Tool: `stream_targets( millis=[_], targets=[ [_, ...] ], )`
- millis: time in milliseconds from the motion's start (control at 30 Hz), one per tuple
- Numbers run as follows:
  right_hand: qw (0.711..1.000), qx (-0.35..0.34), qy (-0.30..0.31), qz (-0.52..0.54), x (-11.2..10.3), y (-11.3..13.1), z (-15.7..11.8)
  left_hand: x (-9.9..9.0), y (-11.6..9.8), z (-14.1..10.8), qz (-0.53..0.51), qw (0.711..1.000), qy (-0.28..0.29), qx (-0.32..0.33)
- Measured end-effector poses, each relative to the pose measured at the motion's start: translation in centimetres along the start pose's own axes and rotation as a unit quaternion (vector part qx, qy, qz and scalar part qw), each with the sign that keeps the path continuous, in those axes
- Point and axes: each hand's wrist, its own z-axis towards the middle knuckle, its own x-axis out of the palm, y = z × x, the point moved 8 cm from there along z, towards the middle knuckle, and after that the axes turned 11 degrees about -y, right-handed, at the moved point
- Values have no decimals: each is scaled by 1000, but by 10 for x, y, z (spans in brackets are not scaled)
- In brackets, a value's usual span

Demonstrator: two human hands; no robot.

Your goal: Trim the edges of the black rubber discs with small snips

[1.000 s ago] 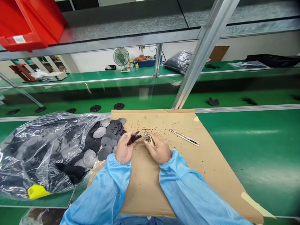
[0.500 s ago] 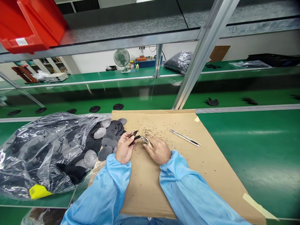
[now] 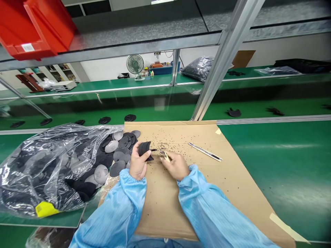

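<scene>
My left hand (image 3: pixel 138 163) is closed on a curved black plastic part (image 3: pixel 144 148), its ribbed face turned up and a thin tab pointing right. In my right hand (image 3: pixel 176 165) are small cutting pliers with pale handles (image 3: pixel 167 157); their jaws lie just right of the tab, apart from it. Tiny black scraps (image 3: pixel 165 137) are scattered over the cardboard sheet (image 3: pixel 165 199) under both hands. Left of my left hand, a pile of black and grey oval parts (image 3: pixel 117 167) spills from a clear plastic bag (image 3: pixel 51 165).
A slim utility knife (image 3: pixel 205 152) lies on the cardboard to the right. Behind the cardboard, several black parts (image 3: pixel 104 120) rest on a green belt (image 3: pixel 160 112). A slanting metal post (image 3: pixel 216 69) rises at the back, and a red bin (image 3: pixel 38 34) sits upper left.
My left hand has turned the black part so its broad ribbed face shows. The pliers have drawn back slightly to the right, away from the part.
</scene>
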Motion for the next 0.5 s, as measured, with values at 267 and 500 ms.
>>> stream_targets(
  millis=[267,500],
  targets=[
    [996,34,-64,53,-15,-6,3,0,4,3,-26,997,-8,-65],
    [998,-4,-54,12,-12,-3,6,1,10,5,-38,993,5,-111]
  ],
)
